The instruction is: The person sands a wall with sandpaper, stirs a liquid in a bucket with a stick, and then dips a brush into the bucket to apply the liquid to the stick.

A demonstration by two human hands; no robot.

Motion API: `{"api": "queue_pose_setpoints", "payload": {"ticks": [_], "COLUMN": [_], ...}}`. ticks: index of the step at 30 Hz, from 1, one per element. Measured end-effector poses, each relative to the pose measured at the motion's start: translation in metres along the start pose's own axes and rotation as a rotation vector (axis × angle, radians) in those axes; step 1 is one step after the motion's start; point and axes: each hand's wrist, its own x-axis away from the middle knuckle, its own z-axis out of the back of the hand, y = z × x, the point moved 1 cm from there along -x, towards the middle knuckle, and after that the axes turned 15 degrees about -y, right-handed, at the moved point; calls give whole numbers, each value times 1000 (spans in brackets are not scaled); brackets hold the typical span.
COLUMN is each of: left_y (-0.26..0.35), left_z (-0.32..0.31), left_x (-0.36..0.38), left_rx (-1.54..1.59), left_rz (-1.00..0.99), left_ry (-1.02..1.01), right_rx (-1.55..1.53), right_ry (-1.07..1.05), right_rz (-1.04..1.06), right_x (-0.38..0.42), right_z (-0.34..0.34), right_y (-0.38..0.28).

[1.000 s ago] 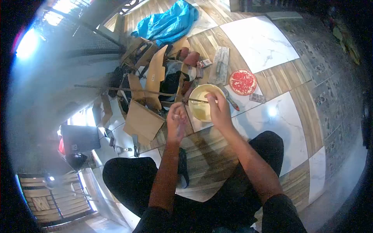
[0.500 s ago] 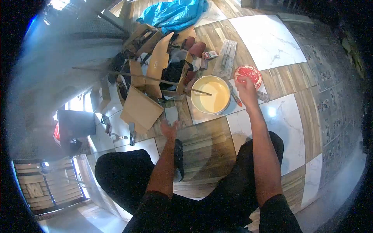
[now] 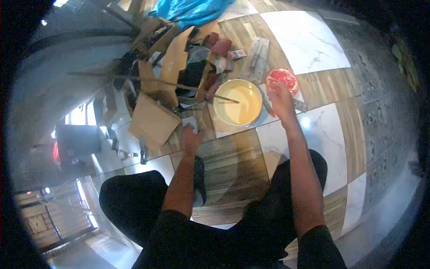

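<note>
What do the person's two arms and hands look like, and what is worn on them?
Both arms are bare from the upper arm down, with short black sleeves ending above the elbows. The left hand and the right hand are bare: no gloves can be seen. Any ring, watch or bracelet would be too small to tell. Black trousers cover the legs.

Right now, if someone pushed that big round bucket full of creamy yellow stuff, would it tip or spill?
The big round cream-yellow bucket looks wide and low, so it would probably slide on the tiled floor rather than tip. It seems well filled, so likely heavy, and a quick shove might slosh the liquid. The thin stick resting in it could shift.
</note>
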Motion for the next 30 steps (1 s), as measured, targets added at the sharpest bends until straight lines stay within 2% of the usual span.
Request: {"api": "queue_pose_setpoints", "payload": {"ticks": [1,2,5,7,8,10,11,13,17,20,22,23,24,25,26,28,29,30], "left_y": [3,5,0,-27,-32,-27,-25,-17,-4,-21,-82,-89,-93,-88,-83,-44,-35,-40], "left_z": [3,7,13,-6,-12,-8,-4,8,4,-19,-67,-66,-65,-58,-52,-24,-17,-17], "left_x": [-1,-2,-15,-28,-30,-29,-25,-13,-5,-9,-40,-45,-50,-47,-39,-7,5,12], "left_rx": [-85,-70,8,32,33,178,177,-16,78,-166,-79,-86,89,265,259,194,169,240], "left_rz": [-84,-105,-76,-19,-14,205,208,170,295,316,49,57,75,100,119,14,-14,-81], "left_ry": [77,69,20,5,2,109,106,112,193,308,413,423,299,176,187,165,163,171], "right_rx": [16,85,144,5,42,36,30,23,102,125,122,113,71,65,41,-9,-22,-14], "right_ry": [21,49,130,112,100,83,71,86,83,84,74,64,63,47,67,109,87,28], "right_rz": [-3,-50,-78,-143,-134,-148,-159,-150,-183,-131,-125,-139,-135,-133,-64,32,40,154], "right_x": [-3,-7,-14,-13,-14,-12,-10,-9,-10,-8,-7,-7,-3,-1,2,8,11,15], "right_z": [4,8,17,16,18,20,22,25,33,32,29,27,26,24,22,10,-3,-16], "right_y": [-1,0,11,17,21,20,19,30,46,52,47,41,31,17,3,-31,-45,-59]}}
